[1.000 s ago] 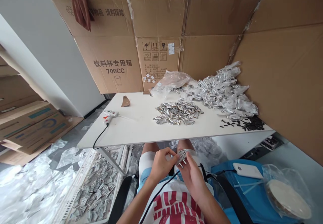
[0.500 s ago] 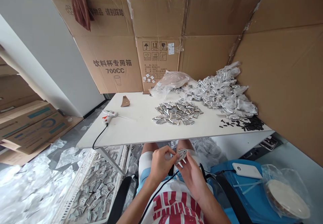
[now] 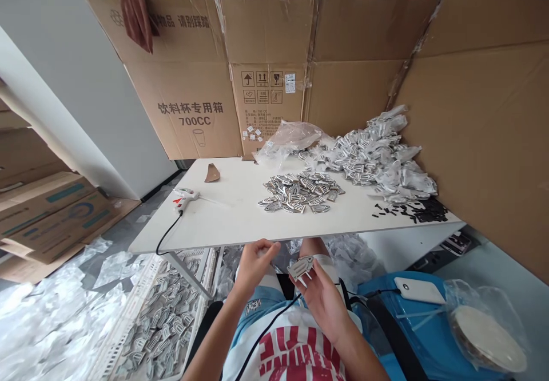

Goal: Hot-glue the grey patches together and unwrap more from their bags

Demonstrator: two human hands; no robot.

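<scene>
the right hand (image 3: 319, 295) pinches a silver badge (image 3: 300, 267) in its grip, below the tabletop (image 3: 231, 215) edge. at nine o'clock of it, the left hand (image 3: 253, 264) is curled loosely, apart from the badge; whether it holds anything, i cannot tell.

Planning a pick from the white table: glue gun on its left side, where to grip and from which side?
Grip the glue gun across its body, from above. It lies flat on the table, nozzle pointing right, cord trailing off the near edge, so come in clear of the cord end.
</scene>
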